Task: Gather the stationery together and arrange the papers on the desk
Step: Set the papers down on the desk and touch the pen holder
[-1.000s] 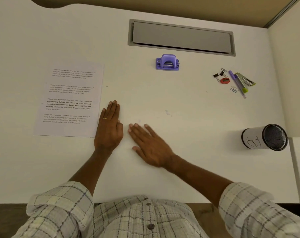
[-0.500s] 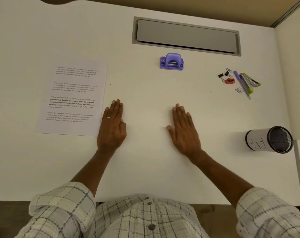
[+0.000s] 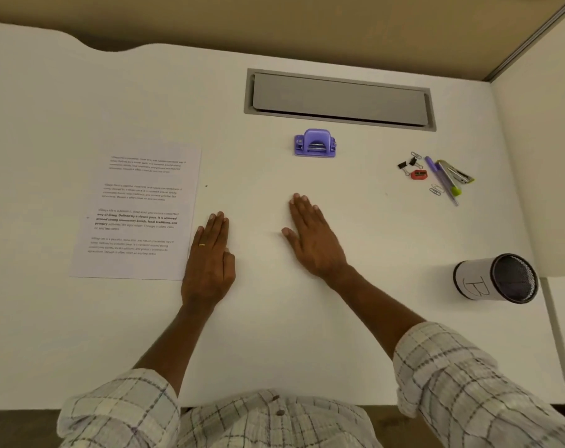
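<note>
A printed sheet of paper [image 3: 138, 211] lies flat at the left of the white desk [image 3: 307, 334]. My left hand [image 3: 210, 260] rests palm down just right of the sheet, touching its lower right edge. My right hand [image 3: 313, 240] lies flat in the middle, holding nothing. A purple hole punch [image 3: 315, 143] sits beyond it. At the right lies a cluster: black binder clips [image 3: 408, 164], a red sharpener [image 3: 418, 174], a purple pen [image 3: 442, 181], a stapler [image 3: 455, 172] and paper clips [image 3: 436, 190].
A mesh pen cup [image 3: 494, 278] wrapped in paper marked "B" lies on its side at the right edge. A grey cable hatch [image 3: 339, 98] is set into the desk at the back. A partition wall [image 3: 539, 156] closes off the right side.
My right hand swung from beside the left hand out to the middle of the desk, then slid slightly forward. The view tilted up a little. The left hand stayed put.
</note>
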Demonstrator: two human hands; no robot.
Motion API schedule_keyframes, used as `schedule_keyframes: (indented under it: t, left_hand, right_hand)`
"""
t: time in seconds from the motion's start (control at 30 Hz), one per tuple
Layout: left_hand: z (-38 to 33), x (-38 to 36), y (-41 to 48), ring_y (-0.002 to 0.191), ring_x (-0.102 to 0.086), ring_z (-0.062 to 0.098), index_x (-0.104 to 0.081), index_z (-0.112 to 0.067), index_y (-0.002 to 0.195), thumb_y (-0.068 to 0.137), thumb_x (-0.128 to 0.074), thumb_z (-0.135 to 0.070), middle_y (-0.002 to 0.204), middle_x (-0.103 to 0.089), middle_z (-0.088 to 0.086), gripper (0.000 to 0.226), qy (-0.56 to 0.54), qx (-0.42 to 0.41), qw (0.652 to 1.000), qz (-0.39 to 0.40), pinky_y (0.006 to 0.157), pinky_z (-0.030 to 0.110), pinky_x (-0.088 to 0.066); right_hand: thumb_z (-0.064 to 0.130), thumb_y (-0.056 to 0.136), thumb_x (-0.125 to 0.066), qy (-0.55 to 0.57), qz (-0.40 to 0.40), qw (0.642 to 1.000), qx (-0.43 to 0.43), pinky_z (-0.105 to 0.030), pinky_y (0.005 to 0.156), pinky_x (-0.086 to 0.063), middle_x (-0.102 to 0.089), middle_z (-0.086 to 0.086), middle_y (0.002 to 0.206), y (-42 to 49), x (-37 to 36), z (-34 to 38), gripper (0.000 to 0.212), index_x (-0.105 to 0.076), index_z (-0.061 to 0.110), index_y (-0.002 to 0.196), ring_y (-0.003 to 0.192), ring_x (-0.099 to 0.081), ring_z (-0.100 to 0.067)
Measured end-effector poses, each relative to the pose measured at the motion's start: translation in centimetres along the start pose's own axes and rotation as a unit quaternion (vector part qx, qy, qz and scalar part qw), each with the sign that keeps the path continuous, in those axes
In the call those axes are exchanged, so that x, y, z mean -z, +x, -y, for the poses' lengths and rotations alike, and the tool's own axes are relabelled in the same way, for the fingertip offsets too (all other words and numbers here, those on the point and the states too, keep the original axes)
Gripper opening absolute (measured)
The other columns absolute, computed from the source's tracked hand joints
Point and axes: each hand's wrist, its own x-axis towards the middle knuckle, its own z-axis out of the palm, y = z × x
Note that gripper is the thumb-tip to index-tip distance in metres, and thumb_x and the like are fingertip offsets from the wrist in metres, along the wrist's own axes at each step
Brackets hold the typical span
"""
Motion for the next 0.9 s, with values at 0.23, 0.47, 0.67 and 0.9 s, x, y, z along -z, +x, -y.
schedule_keyframes:
  t: [0.23, 0.47, 0.67, 0.9]
  left_hand:
    - [0.3, -0.4, 0.0, 0.156, -0.018, 0.017, -0.023, -0.007, 0.158, 0.096, -0.033, -0.014, 0.167, -0.024, 0.006, 0.063, 0.006, -0.010, 1.000, -0.010, 0.127, 0.044, -0.020]
    - [0.2, -0.5, 0.1, 0.156, -0.020, 0.018, -0.026, -0.007, 0.157, 0.095, -0.032, -0.013, 0.166, -0.026, 0.007, 0.063, 0.000, -0.008, 1.000, -0.014, 0.126, 0.046, -0.022]
    - [0.3, -0.6, 0.0, 0.156, -0.017, 0.016, -0.025, -0.008, 0.158, 0.094, -0.029, -0.015, 0.166, -0.025, 0.005, 0.064, 0.000, -0.004, 1.000, -0.011, 0.128, 0.043, -0.018]
    - [0.2, -0.5, 0.0, 0.156, -0.020, 0.018, -0.026, -0.007, 0.157, 0.096, -0.028, -0.016, 0.166, -0.027, 0.007, 0.062, 0.005, -0.005, 1.000, -0.011, 0.127, 0.045, -0.021]
  right_hand:
    - [0.041, 0.108, -0.032, -0.046, 0.017, 0.991, 0.125, -0.034, 0.127, -0.018, -0.023, -0.003, 0.166, -5.6, 1.6, -5.8, 0.058, -0.027, 0.010, 0.158, 0.155, -0.017, -0.013]
    - [0.048, 0.106, -0.032, 0.062, -0.085, 0.986, -0.129, -0.023, 0.125, -0.015, -0.024, 0.002, 0.166, -8.6, 1.4, -6.6, 0.064, -0.016, 0.017, 0.160, 0.153, -0.021, -0.009]
    - [0.027, 0.109, -0.040, 0.110, -0.096, 0.988, -0.048, -0.032, 0.124, -0.025, -0.031, -0.001, 0.163, -6.8, -0.3, -0.4, 0.056, -0.019, 0.016, 0.160, 0.150, -0.030, -0.010]
    - [0.020, 0.100, -0.061, 0.248, -0.206, 0.931, -0.171, -0.019, 0.094, -0.053, -0.061, 0.008, 0.128, -6.5, 2.3, -2.1, 0.057, -0.040, 0.035, 0.150, 0.107, -0.062, -0.004]
